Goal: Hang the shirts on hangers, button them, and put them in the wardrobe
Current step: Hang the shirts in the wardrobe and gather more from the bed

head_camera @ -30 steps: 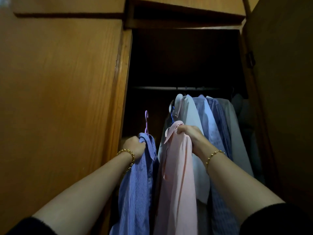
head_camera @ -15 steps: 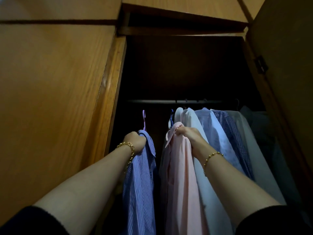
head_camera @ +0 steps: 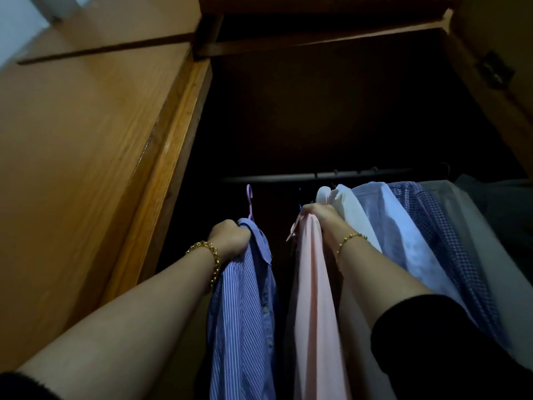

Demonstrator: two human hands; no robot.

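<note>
Inside the wardrobe [head_camera: 173, 140], near its left edge, the outstretched left hand [head_camera: 229, 236] gripped the blue striped shirt [head_camera: 242, 313] at the collar, its pink hanger [head_camera: 249, 202] just under the rail [head_camera: 288, 178]. Further right, the raised right hand [head_camera: 318, 219] clutched a pink shirt [head_camera: 314, 298] beside the hung shirts [head_camera: 403, 241].

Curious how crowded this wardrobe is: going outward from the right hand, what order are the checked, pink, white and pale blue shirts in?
From the right hand, head view:
1. pink shirt: gripped in it.
2. white shirt: just right of it.
3. pale blue shirt: further right.
4. checked shirt: farthest right.
</note>
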